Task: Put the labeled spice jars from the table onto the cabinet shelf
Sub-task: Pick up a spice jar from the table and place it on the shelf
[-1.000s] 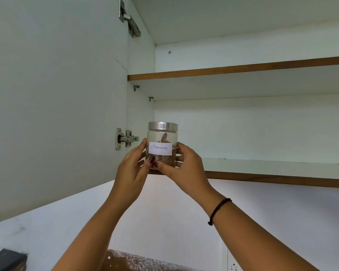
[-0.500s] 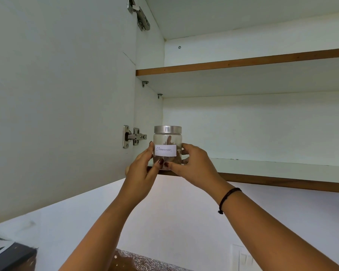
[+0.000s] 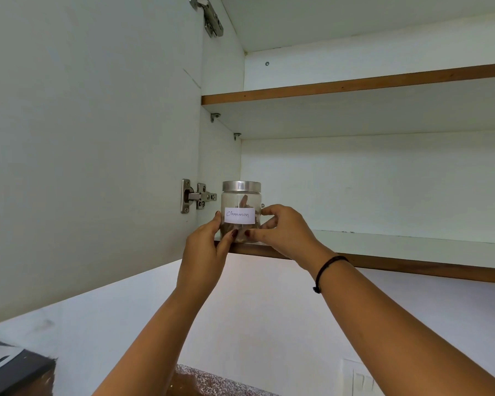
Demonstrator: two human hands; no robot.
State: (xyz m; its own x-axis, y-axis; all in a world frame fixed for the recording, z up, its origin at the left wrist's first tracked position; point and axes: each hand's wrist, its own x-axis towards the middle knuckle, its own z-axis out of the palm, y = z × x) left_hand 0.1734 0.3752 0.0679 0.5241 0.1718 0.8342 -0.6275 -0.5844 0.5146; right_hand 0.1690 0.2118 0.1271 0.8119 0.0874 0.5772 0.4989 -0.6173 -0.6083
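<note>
Now, cabinet door [image 3: 83,138]: swung open on the left, its lower hinge [image 3: 196,196] just left of the jar.
Left hand [image 3: 205,247]: fingers and thumb curled on the jar's left side, low on the glass.
Cinnamon jar [image 3: 241,201]: upright, metal lid on and handwritten label [image 3: 240,215] facing out. It sits at the front left corner of the lower shelf, close to the cabinet's side wall. Its base looks to be on the board, though fingers hide part of it.
Right hand [image 3: 286,232]: grasping the jar's right side, with a dark band [image 3: 327,268] on the wrist.
Lower shelf [image 3: 412,238]: no other jar shows on it.
Upper shelf [image 3: 355,84]: no jar shows here either.
Progress: this looks like the first jar being placed, and neither hand has let go. Releasing it and fetching the rest are left. The surface with the other jars is out of view, so their number cannot be told.
</note>
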